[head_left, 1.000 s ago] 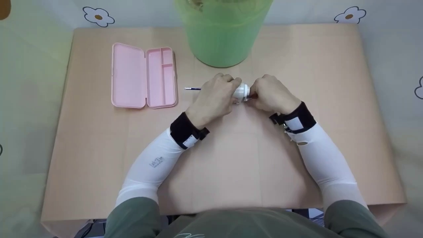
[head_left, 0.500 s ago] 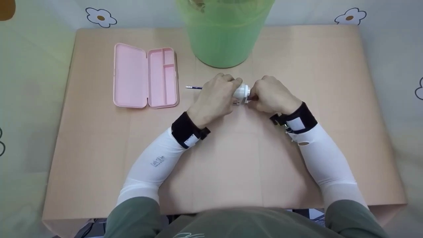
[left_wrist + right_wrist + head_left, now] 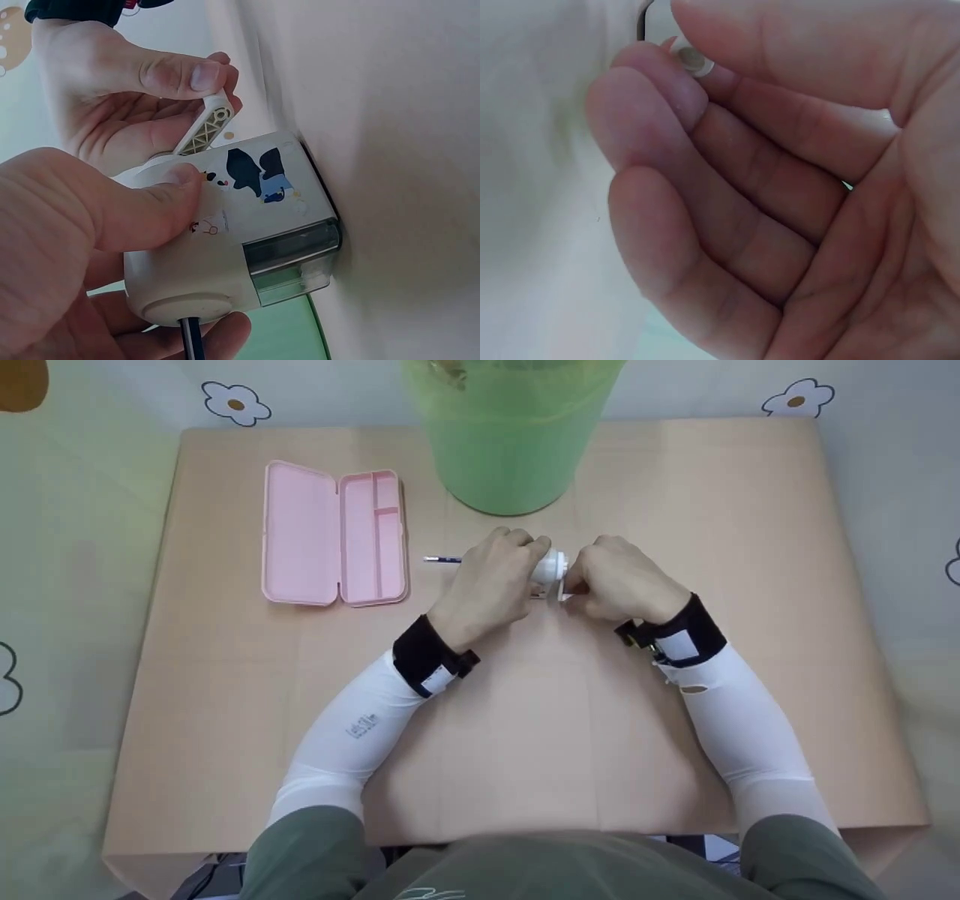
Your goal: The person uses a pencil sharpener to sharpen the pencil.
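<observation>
A white hand-crank pencil sharpener (image 3: 187, 274) with cartoon stickers stands on the table, its smoky clear shavings drawer (image 3: 296, 259) low on the body. My left hand (image 3: 491, 581) grips it, thumb on the sticker side and fingers round the far side. A dark pencil (image 3: 193, 339) sits in its hole; the pencil's tail sticks out left of the hand in the head view. My right hand (image 3: 622, 577) pinches the knob end of the crank (image 3: 204, 131) between thumb and curled fingers. The pencil's tip is hidden inside the sharpener.
An open pink pencil case (image 3: 300, 532) lies at the left, its divided tray showing bare compartments. A green bin (image 3: 510, 465) with a yellowish upper part stands behind the hands. Brown covering wraps the table (image 3: 517, 735), with pale flowered walls around it.
The crank has turned to a different angle, its arm now pointing toward the person, with my right fingers following it slightly. My left hand stays on the sharpener. The whole head view shifts slightly.
</observation>
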A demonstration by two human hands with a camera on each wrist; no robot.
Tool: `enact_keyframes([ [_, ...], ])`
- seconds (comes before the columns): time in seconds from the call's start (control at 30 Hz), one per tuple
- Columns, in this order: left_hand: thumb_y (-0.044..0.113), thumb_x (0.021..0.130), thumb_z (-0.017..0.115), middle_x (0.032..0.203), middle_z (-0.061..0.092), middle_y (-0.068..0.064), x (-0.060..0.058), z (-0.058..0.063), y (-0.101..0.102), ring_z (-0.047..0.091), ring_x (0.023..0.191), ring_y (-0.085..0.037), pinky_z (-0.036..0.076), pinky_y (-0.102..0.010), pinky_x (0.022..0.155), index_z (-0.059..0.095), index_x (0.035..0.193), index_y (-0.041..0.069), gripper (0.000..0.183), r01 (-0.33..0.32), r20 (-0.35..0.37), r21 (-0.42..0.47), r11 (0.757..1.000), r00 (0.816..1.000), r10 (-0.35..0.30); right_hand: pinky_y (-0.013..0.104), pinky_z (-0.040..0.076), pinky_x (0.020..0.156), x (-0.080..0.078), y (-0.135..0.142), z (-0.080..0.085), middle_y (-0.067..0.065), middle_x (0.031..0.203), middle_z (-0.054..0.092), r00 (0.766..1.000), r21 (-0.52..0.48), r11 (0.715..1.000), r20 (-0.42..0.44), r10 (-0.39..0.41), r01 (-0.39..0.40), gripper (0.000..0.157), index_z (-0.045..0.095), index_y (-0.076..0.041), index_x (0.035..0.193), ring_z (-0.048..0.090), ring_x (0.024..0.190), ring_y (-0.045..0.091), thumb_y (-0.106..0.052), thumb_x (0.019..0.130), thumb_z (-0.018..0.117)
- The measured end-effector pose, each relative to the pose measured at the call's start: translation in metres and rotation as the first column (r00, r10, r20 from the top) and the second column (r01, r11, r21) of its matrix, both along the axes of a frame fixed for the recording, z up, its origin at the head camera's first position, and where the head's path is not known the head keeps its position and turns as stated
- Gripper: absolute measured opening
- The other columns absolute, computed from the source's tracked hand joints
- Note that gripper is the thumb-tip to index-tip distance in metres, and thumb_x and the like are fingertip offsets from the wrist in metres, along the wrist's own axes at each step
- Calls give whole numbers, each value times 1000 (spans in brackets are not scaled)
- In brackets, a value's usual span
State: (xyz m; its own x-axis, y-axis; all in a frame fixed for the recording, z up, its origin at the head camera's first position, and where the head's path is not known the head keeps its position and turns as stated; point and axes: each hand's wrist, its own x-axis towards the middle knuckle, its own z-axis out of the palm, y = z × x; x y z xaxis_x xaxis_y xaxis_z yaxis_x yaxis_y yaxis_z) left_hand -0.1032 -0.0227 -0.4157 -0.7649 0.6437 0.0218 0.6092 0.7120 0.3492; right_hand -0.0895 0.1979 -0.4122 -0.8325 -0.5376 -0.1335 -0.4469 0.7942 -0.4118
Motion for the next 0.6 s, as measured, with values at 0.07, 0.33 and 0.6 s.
enact_keyframes([
  [0.07, 4, 92, 78, 134, 77, -15, -1, 0, 2, 72, 121, -36, 68, -47, 97, 69, 149, 6, 58, 4, 2, 6, 1000, 1000, -4, 35, 45, 66, 1, 1, 1, 0, 63, 72, 1000, 8, 1000, -6, 6, -6, 10, 91, -14, 84, 58, 60, 21, -6, 82, 87],
  [0.33, 5, 91, 80, 134, 77, -16, -2, -1, 1, 72, 122, -37, 66, -46, 100, 67, 150, 4, 61, 17, 5, 18, 1000, 1000, -18, 33, 42, 62, 3, 1, 5, -3, 58, 64, 998, 20, 999, -41, 51, -50, 12, 87, -16, 76, 52, 56, 17, -5, 81, 84],
  [0.6, 8, 90, 83, 136, 77, -18, -3, -1, 0, 72, 123, -38, 66, -47, 102, 67, 151, 2, 63, 16, 8, 14, 1000, 1000, -16, 35, 45, 64, 3, 0, 7, -2, 56, 63, 995, 15, 996, -52, 88, -87, 14, 83, -14, 71, 50, 53, 14, -5, 82, 86],
])
